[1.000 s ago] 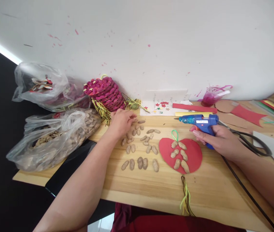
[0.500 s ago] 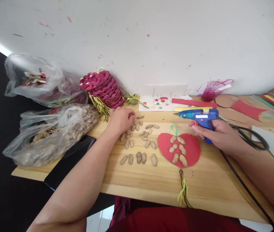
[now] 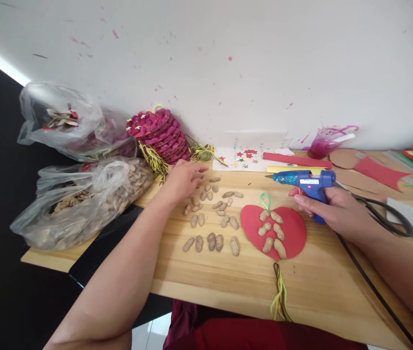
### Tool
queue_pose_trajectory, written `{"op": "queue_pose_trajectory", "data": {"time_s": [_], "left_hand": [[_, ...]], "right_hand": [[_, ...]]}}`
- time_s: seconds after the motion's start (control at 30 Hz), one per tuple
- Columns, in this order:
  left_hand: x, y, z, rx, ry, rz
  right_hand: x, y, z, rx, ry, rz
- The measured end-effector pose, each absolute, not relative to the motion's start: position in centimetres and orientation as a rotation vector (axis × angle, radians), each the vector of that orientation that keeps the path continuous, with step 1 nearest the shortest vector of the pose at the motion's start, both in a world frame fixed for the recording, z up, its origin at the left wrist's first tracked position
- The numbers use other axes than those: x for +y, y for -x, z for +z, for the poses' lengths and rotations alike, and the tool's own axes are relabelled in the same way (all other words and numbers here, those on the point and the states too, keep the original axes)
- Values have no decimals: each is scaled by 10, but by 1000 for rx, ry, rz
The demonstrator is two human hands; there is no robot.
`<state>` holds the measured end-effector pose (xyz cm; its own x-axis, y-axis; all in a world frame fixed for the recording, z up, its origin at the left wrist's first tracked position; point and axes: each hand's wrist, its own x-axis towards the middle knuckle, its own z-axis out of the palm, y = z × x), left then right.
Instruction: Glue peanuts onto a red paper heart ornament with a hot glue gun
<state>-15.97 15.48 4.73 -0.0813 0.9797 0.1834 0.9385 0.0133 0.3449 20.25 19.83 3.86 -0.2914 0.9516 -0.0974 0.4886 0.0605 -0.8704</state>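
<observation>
My right hand is wrapped round the handle of a blue hot glue gun, its nozzle toward the left and a small red light lit. To its lower left lies a red heart-shaped card. Two columns of peanuts run down its middle, a green loop stands at the top, and a yellow-and-brown tassel hangs below. My left hand hovers at loose peanuts sorted in small groups, fingers apart and partly bent. Some peanuts are hidden beneath it.
Clear plastic bags, one full of peanuts, stand at the left. Behind my left hand is a stack of purple peanut-covered pieces. Star stickers on paper, a purple-stained cup and red card strips lie along the wall. A black cord trails right.
The fingers of my left hand have spread a little over the peanuts. My right hand holds the glue gun much as before. The whole view has shifted slightly.
</observation>
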Motion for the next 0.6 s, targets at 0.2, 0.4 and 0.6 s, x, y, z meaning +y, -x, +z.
{"op": "queue_pose_trajectory", "data": {"time_s": [0.2,0.4,0.6], "left_hand": [[158,159,44,2095,-2111,518],[158,161,44,2082,-2126,510],[158,162,43,2096,-2153,505]], "right_hand": [[198,-204,39,-1827,1456,1151],[200,-204,38,-1845,1404,1146],[200,-204,36,-1838,1377,1167]]}}
